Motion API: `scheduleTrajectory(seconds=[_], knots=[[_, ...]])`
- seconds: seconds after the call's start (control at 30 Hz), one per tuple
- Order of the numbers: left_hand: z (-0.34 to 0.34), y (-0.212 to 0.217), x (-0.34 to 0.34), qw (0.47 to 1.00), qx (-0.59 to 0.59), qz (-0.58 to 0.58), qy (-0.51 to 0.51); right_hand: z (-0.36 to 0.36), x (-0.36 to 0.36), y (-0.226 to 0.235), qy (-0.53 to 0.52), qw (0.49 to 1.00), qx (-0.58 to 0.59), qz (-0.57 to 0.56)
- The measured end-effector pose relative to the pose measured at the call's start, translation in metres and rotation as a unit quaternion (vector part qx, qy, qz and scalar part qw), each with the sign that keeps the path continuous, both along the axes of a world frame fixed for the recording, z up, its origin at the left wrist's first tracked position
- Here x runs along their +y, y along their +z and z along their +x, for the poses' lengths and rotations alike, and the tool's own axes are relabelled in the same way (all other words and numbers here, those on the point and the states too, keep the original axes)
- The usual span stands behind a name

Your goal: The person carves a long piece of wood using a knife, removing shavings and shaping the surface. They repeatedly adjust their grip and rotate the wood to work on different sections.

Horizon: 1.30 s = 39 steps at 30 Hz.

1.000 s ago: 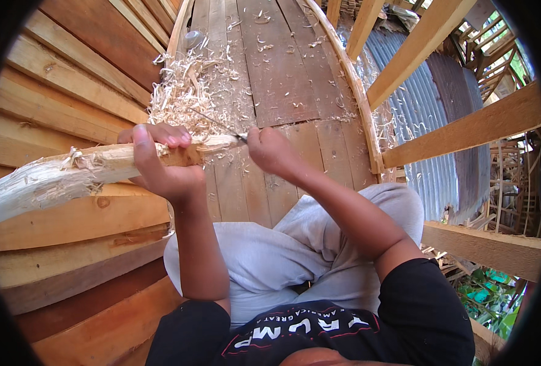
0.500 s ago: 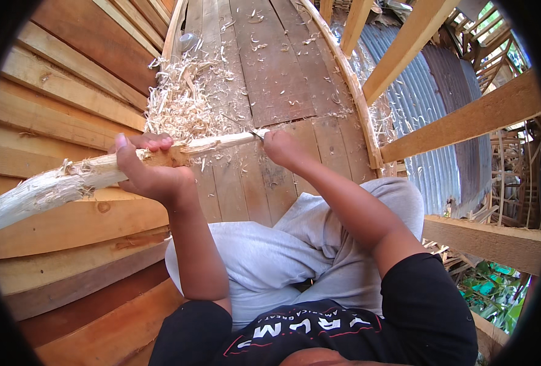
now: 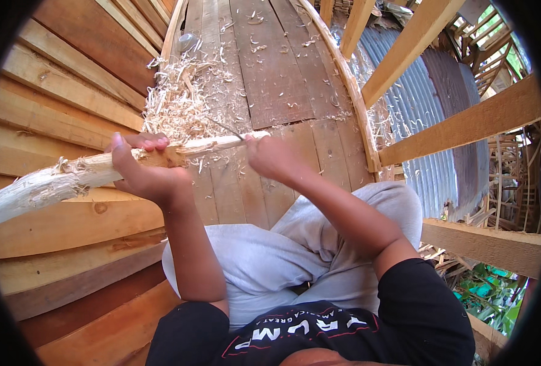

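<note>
A long pale wooden pole (image 3: 38, 190), rough and partly peeled, runs from the left edge to a whittled narrow end over the floor. My left hand (image 3: 151, 174) is closed around it just behind the carved stretch, thumb lying along the top. In my right hand (image 3: 275, 158), closed near the pole's thin tip, is a knife (image 3: 226, 129). Its slim dark blade crosses the carved wood and points away to the upper left. The fingers hide the knife's handle. Curled wood shavings (image 3: 182, 100) lie heaped just beyond the pole.
A plank floor (image 3: 276, 73) strewn with loose curls stretches ahead. Stacked boards form a wall (image 3: 69, 97) at my left. On the right stand wooden rails (image 3: 459, 122) with corrugated metal sheets (image 3: 420, 104) beyond. A small cup-like container (image 3: 187, 42) stands past the shavings. My crossed legs (image 3: 270, 256) are below.
My right hand and the knife have slid left along the pole, from its tip toward my left hand, baring more of the end. My left hand keeps its grip almost unmoved.
</note>
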<state>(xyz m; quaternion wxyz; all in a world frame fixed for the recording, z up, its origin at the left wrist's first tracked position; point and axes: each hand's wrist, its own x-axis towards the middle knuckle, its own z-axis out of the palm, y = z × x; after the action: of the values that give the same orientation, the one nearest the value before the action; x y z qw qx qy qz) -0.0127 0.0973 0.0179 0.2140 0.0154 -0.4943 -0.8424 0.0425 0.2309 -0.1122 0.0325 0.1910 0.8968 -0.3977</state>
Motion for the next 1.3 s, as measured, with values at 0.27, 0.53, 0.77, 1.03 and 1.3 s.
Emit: scheduleTrajectory(seconds=[0.27,0.53,0.77,1.03,1.3], knots=[[-0.016,-0.001,-0.01,0.998,-0.019,0.031,0.044,-0.002,0.014,-0.041,0.006,0.998,-0.039,-0.054],[-0.031,-0.017,-0.029,1.0,-0.007,0.029,-0.007,-0.011,0.014,-0.039,0.013,0.999,-0.03,0.001],[-0.029,-0.016,-0.028,0.999,0.0,0.039,-0.028,-0.005,0.016,-0.061,0.018,0.998,-0.062,0.017],[-0.038,-0.014,-0.03,0.996,0.03,0.073,-0.039,-0.014,0.022,-0.067,0.08,0.991,-0.071,0.077],[-0.034,-0.022,-0.04,0.995,0.02,0.075,-0.06,-0.015,0.01,-0.042,0.045,0.996,-0.077,-0.028]])
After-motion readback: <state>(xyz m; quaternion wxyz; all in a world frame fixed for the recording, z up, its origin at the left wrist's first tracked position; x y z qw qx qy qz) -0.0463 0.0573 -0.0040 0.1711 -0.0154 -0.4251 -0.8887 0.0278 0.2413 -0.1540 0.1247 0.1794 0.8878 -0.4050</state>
